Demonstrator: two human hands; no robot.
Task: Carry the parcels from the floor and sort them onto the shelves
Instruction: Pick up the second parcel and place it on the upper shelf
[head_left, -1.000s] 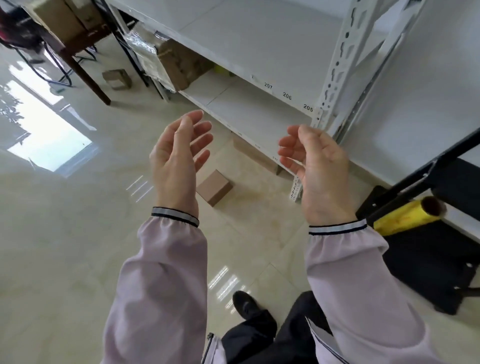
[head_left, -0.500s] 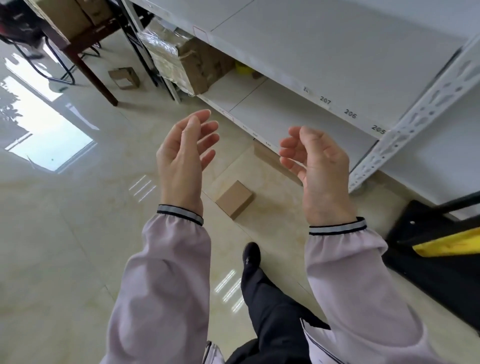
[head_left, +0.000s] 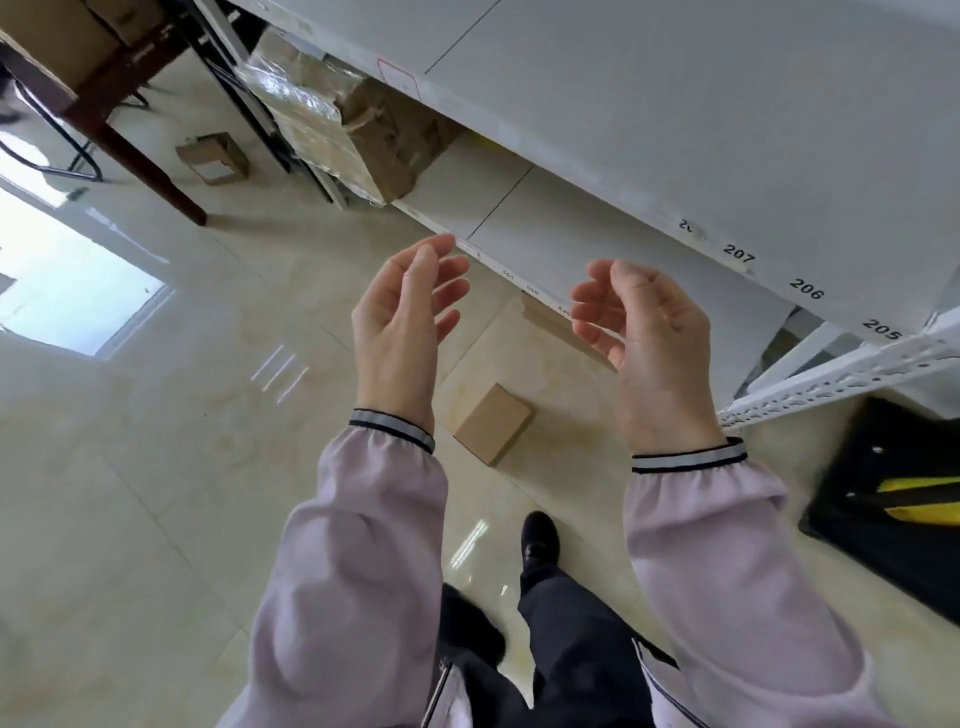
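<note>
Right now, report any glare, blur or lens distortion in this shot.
Head view: window glare washes out the glossy floor at left; wide-angle bending curves the shelf edge and rack upright; slight blur on the open left hand and right hand; the small parcel stays readable.

Small brown cardboard parcel (head_left: 492, 423) flat on floor, wrapped parcel (head_left: 337, 124) on lower shelf (head_left: 597, 228)

Small floor parcel (head_left: 492, 422) partly hidden behind left wrist; shelf labels (head_left: 532, 289) unreadable.
</note>
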